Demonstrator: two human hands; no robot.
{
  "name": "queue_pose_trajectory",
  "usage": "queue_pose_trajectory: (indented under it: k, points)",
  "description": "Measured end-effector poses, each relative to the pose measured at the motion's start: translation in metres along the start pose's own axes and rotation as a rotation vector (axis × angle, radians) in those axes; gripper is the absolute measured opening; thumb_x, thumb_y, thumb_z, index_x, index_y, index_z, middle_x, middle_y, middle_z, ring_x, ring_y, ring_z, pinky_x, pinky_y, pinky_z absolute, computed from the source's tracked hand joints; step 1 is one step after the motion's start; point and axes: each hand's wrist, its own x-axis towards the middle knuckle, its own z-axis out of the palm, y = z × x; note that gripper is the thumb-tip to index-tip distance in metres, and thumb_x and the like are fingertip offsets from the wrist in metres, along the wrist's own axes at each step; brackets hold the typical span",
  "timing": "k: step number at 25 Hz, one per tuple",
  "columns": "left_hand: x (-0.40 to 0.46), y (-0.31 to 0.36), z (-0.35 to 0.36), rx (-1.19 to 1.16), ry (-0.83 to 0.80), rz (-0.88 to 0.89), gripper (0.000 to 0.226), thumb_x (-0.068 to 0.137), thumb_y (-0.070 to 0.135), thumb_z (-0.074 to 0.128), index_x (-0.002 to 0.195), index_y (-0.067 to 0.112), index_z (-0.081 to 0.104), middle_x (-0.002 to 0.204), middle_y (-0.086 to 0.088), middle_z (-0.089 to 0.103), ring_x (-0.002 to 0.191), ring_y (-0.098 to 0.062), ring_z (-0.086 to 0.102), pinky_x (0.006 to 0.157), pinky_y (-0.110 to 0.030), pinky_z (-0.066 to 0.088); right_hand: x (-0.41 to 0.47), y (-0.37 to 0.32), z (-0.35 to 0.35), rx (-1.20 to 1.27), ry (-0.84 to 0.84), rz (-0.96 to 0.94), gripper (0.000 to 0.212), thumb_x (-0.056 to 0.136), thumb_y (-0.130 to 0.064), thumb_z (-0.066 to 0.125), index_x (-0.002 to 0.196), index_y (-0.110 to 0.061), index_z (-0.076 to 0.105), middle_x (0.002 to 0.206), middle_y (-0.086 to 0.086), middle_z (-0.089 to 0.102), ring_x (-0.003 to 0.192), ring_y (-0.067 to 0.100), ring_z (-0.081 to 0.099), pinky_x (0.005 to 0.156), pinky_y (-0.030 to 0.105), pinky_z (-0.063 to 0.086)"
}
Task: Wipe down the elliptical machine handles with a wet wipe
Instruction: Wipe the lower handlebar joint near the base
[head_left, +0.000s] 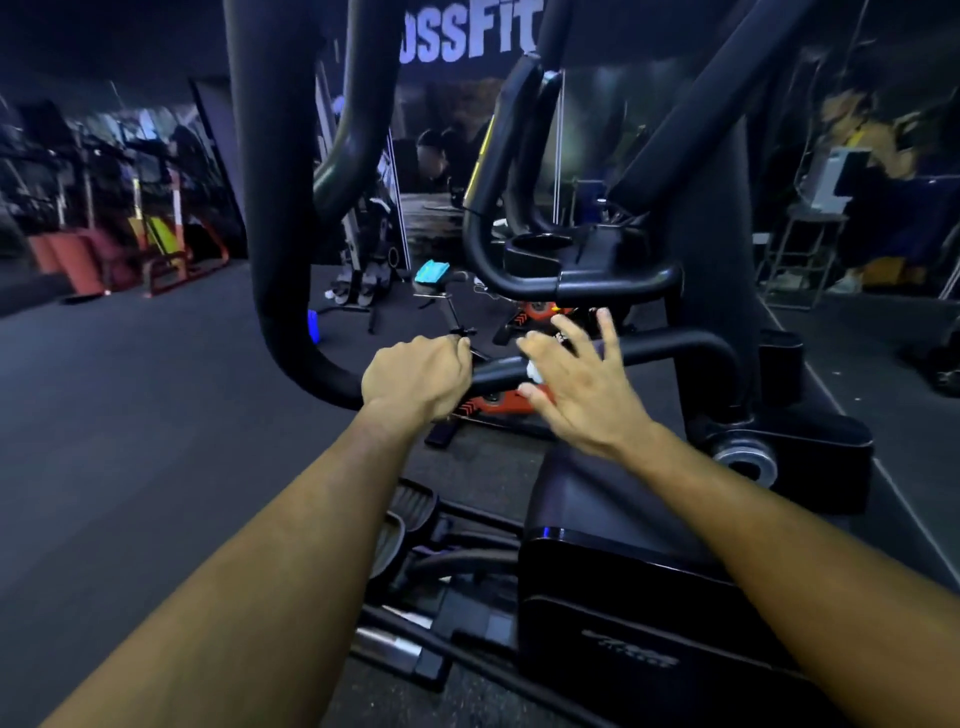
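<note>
wipe barely held against the handle

left hand (415, 376) curls round the elliptical's lower black handle bar (670, 345), steadying it. right hand (582, 387) lies over the bar with fingers spread, the white wet wipe (535, 371) bunched under the palm. with so loose a hold, the wipe could slip off and drop

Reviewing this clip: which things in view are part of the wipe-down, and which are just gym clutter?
Job:
- lower handle, black bar
- wipe, white, under the right hand
- left hand, gripping the same bar
- upper handle

Clutter:
- blue packet on the floor behind
- orange bike beyond the bar
- stool, far right
- pedal
</note>
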Motion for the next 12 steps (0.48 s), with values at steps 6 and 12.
queue_pose_trajectory:
  k: [6,12]
  points:
    - [0.001,0.0,0.002,0.006,0.025,0.011,0.049,0.11,0.047,0.019,0.107,0.023,0.062,0.116,-0.015,0.071,0.104,-0.044,0.066,0.077,-0.043,0.037,0.033,-0.022,0.0,0.102,-0.033,0.081,0.044,0.102,-0.035,0.027,0.104,-0.018,0.067,0.106,-0.001,0.07,0.111,0.023,0.059,0.116,0.054,0.026]
    - [0.002,0.0,0.002,0.016,0.039,0.011,0.049,0.11,0.047,0.02,0.108,0.023,0.063,0.113,-0.015,0.071,0.1,-0.044,0.066,0.077,-0.043,0.037,0.023,0.019,-0.01,0.365,-0.078,0.048,0.039,0.105,-0.033,0.038,0.138,-0.019,0.054,0.122,-0.011,0.069,0.125,0.018,0.053,0.112,0.042,0.03]
